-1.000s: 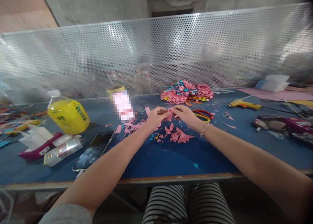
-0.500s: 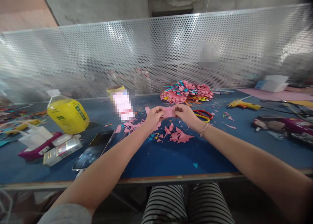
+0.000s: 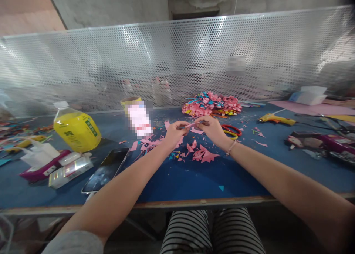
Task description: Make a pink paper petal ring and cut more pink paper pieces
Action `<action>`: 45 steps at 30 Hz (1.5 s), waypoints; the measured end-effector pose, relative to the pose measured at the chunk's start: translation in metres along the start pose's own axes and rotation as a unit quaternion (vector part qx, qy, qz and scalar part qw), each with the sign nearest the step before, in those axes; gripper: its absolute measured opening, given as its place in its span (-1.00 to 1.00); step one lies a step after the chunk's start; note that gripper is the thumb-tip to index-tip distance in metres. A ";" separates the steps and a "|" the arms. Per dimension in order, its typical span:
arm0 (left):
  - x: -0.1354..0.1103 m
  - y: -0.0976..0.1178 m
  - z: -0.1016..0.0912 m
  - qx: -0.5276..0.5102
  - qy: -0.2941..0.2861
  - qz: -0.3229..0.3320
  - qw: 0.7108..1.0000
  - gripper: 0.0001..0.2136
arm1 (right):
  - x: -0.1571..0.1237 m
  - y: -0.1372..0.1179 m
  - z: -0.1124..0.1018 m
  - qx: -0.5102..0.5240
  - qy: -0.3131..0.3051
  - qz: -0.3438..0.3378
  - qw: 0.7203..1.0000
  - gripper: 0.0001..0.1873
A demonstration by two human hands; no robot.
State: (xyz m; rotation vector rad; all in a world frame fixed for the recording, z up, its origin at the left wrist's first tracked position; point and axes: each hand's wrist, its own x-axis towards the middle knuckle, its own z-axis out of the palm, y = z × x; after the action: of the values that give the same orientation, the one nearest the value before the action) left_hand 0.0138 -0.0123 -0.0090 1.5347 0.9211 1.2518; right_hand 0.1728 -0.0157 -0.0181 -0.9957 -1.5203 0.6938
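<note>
My left hand [image 3: 175, 133] and my right hand [image 3: 211, 130] meet above the blue table [image 3: 177, 180], both pinching one small pink paper piece [image 3: 192, 124]. The paper lies almost edge-on between the fingertips, so it looks like a thin strip. Under the hands lie pink paper scraps [image 3: 202, 154] scattered on the table. Behind the hands sits a round pile of folded pink and coloured paper pieces [image 3: 211, 104]. Red-and-yellow scissors [image 3: 231, 131] rest just right of my right hand.
A yellow drink bottle [image 3: 76, 130], a phone [image 3: 107, 170], and small packets [image 3: 57, 167] lie at the left. A yellow glue gun [image 3: 276, 118] and boxes [image 3: 323, 142] sit at the right. A perforated metal screen [image 3: 177, 61] backs the table.
The pink paper, held flat and wide between both hands half a second ago, is now turned or folded nearly edge-on. The hands stay in the same place.
</note>
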 end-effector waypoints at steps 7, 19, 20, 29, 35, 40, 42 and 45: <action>0.000 0.007 0.005 -0.190 0.003 -0.016 0.982 -0.65 | -0.001 -0.001 0.000 -0.015 0.040 -0.094 0.995 -0.86; -0.002 0.016 0.003 -0.297 0.008 -0.126 0.947 -0.85 | -0.001 -0.002 -0.001 -0.047 0.044 -0.084 0.994 -0.81; -0.003 0.017 0.003 -0.290 0.007 -0.126 0.949 -0.86 | -0.001 -0.002 -0.002 -0.053 0.042 -0.090 0.994 -0.81; -0.005 0.012 0.006 -0.222 0.033 -0.076 0.972 -0.66 | -0.001 -0.001 0.002 0.048 -0.036 -0.009 0.998 -0.80; -0.002 0.011 0.004 -0.230 0.032 -0.087 0.969 -0.67 | -0.004 -0.006 0.004 0.083 -0.050 -0.005 0.995 -0.79; -0.002 0.008 0.005 -0.232 0.016 -0.092 0.968 -0.70 | -0.004 -0.010 0.003 0.069 -0.045 0.005 0.997 -0.81; -0.002 0.008 0.005 -0.236 0.011 -0.102 0.966 -0.72 | -0.004 -0.010 0.003 0.068 -0.049 0.006 0.996 -0.81; -0.002 0.007 0.005 -0.238 0.006 -0.113 0.965 -0.74 | -0.004 -0.009 0.002 0.070 -0.059 0.005 0.996 -0.82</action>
State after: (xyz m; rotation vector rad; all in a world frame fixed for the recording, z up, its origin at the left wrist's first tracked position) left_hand 0.0178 -0.0171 -0.0027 1.0152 0.7116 1.2077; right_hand 0.1685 -0.0229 -0.0129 -0.8689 -1.5476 0.8670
